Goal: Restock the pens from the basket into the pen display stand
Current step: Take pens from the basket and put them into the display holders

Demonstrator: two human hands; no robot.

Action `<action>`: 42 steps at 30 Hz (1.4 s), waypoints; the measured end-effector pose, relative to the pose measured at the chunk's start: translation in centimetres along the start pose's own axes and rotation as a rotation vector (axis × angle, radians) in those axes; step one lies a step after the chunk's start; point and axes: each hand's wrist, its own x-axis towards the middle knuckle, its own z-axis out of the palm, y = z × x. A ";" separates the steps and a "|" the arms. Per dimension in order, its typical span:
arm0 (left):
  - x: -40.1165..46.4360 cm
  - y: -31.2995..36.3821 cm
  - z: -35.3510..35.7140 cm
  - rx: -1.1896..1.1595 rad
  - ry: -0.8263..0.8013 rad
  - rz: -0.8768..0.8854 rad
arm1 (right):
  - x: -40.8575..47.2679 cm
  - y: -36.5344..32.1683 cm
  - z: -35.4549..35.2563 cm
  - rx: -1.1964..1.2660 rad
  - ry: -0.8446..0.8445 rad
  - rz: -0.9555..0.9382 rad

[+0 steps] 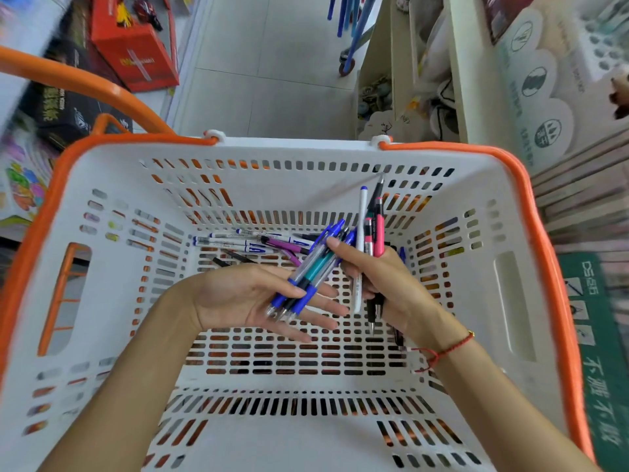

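A white plastic basket with an orange rim fills the view. My left hand lies palm up inside it, fingers nearly straight, with a bundle of blue-grip pens across the fingers and the thumb over them. My right hand grips a bunch of upright pens: white, pink and black. Its index finger touches the blue-grip bundle. Several more loose pens lie on the basket floor at the far side. A pen display stand with holes shows blurred at the upper right.
An orange basket handle arcs at the upper left. Red and black boxes stand on the floor to the left. A shelf unit with goods rises on the right. Grey tiled floor lies beyond the basket.
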 end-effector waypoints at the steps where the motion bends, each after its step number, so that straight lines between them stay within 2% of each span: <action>1: 0.1 0.0 0.0 0.009 0.012 -0.008 | 0.1 0.0 -0.2 0.011 -0.001 -0.007; 4: 0.8 -0.2 0.4 0.025 0.097 -0.029 | 0.0 0.0 -0.2 -0.031 -0.050 -0.007; 10: 2.0 -0.5 1.2 0.049 0.143 -0.020 | 0.0 0.1 0.0 -0.078 -0.080 0.016; 14: 2.3 -0.4 1.0 0.101 0.393 0.033 | 0.2 0.1 0.1 -0.015 -0.111 0.109; 16: 2.4 -0.5 0.3 0.001 0.543 0.095 | 0.5 0.3 0.1 0.131 -0.115 0.173; 19: 2.7 -0.5 0.0 -0.162 0.652 0.231 | 0.7 0.3 0.2 0.219 -0.149 0.197; 21: 3.1 -0.6 0.5 -0.185 0.696 0.314 | 0.5 0.4 0.3 0.174 -0.235 0.203; 24: 3.5 -1.1 0.9 -0.117 0.790 0.359 | 0.0 0.7 0.6 -0.065 -0.336 0.151; 28: 3.7 -1.3 0.8 -0.007 0.859 0.292 | -0.1 1.2 1.0 -0.143 -0.309 0.068; 31: 3.8 -1.2 1.1 0.040 0.812 0.206 | 0.0 1.2 1.0 -0.123 -0.270 0.061; 35: 3.8 -1.2 1.3 0.040 0.775 0.193 | -0.1 1.0 1.0 -0.144 -0.281 0.044; 38: 3.8 -1.3 1.0 0.002 0.800 0.272 | 0.0 1.1 1.0 -0.229 -0.257 0.055; 42: 3.3 -1.0 0.2 -0.201 0.863 0.478 | 0.4 1.2 0.7 -0.084 -0.275 0.097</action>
